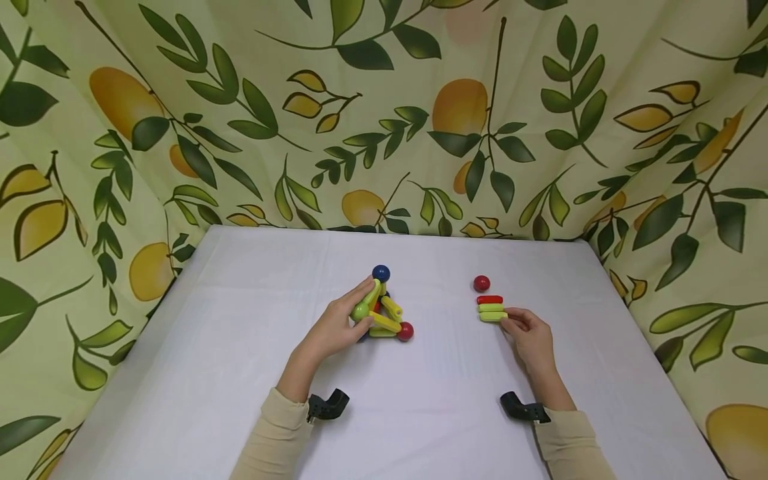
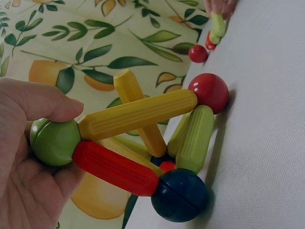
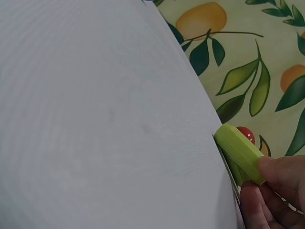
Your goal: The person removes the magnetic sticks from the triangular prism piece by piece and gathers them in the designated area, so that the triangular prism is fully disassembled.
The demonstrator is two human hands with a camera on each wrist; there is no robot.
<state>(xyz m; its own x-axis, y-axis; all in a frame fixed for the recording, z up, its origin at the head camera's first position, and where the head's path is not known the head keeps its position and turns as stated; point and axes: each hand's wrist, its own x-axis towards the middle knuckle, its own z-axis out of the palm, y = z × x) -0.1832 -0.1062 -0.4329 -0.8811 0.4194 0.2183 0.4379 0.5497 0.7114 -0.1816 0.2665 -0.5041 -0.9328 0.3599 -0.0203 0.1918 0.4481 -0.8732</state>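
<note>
My left hand (image 1: 337, 328) grips the green ball (image 2: 55, 142) of a structure of sticks and balls standing on the table. In the left wrist view a yellow stick (image 2: 138, 114) and a red stick (image 2: 116, 168) run from that ball to a red ball (image 2: 208, 93) and a dark blue ball (image 2: 179, 195); a light green stick (image 2: 195, 138) joins those two. Another blue ball (image 1: 381, 273) is at the structure's far end. On the right, my right hand (image 1: 533, 339) pinches the end of a light green stick (image 3: 239, 153), nearest of several in a row.
Beyond the right hand's stick lie another light green stick (image 1: 491, 308) and a red stick (image 1: 489, 300), with a loose red ball (image 1: 482, 283) behind them. The white-covered table (image 1: 432, 413) ends at a leaf-and-fruit patterned curtain (image 1: 384, 133) at the back and sides.
</note>
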